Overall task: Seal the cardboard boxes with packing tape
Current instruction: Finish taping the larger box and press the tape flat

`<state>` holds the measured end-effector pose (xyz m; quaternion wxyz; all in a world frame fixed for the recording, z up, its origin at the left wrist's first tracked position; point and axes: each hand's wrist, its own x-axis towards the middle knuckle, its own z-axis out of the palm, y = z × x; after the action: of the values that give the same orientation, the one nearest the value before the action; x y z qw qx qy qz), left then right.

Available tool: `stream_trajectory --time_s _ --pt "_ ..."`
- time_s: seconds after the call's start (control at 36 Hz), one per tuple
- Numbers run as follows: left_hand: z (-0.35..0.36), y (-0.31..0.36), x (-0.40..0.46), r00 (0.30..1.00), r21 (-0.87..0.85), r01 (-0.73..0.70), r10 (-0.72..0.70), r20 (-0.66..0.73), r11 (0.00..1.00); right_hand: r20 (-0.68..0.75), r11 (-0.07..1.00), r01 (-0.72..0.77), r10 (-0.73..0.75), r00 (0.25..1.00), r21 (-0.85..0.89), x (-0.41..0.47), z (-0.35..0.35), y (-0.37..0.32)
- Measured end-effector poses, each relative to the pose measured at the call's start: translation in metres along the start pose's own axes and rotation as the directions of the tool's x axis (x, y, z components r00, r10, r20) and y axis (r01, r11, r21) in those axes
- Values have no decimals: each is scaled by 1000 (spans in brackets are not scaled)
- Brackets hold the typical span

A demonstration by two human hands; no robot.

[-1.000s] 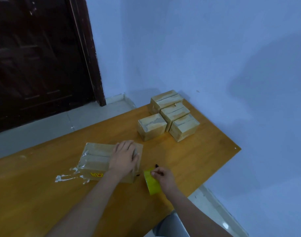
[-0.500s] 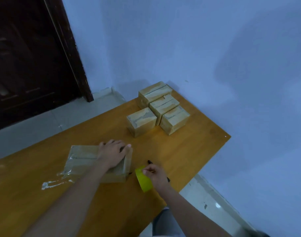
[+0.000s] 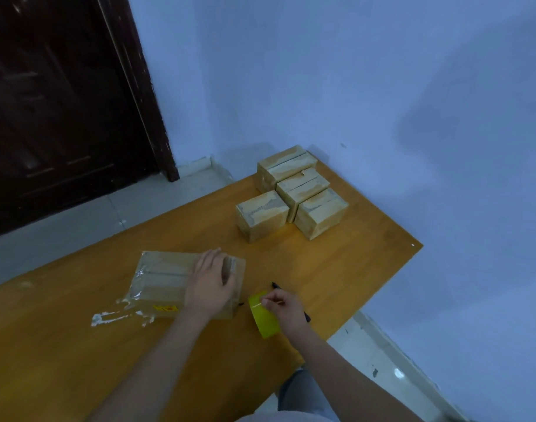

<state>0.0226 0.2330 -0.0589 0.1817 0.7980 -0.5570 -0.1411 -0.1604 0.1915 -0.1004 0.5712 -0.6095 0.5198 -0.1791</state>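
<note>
Box (image 3: 175,281) near table (image 3: 352,269) front edge, left hand (image 3: 210,284) flat, fingers straight, pressing top; right hand (image 3: 286,307) pinches tape roll (image 3: 262,315) just beside; cardboard likely light, stiff, film slippery; hold by edges

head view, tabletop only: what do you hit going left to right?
Loose tape scrap → flat taped box → left hand → yellow tape roll → right hand; the black pen beside it overlaps, so it is left out.

The roll of packing tape (image 3: 264,317) is bright yellow-green, the taped cardboard box (image 3: 169,281) tan with a yellow label (image 3: 165,308), the table (image 3: 336,263) orange-brown, the door (image 3: 56,102) dark brown.
</note>
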Motion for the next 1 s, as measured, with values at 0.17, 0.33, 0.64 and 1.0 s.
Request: stream_trajectory --time_s 0.17,0.33,0.64,1.0 --pt "9 6 -2 999 98 49 -50 12 994 26 1000 8 -8 1000 5 -2 2 1" --pt "6 19 10 995 199 94 -96 1 976 30 1000 7 -7 1000 -16 -3 5 -2" --pt "17 23 20 984 190 179 -176 -31 965 61 998 27 -23 998 -55 -4 8 2" --pt "16 20 17 982 140 186 -184 -29 972 46 996 34 -30 998 -79 -1 7 -2"
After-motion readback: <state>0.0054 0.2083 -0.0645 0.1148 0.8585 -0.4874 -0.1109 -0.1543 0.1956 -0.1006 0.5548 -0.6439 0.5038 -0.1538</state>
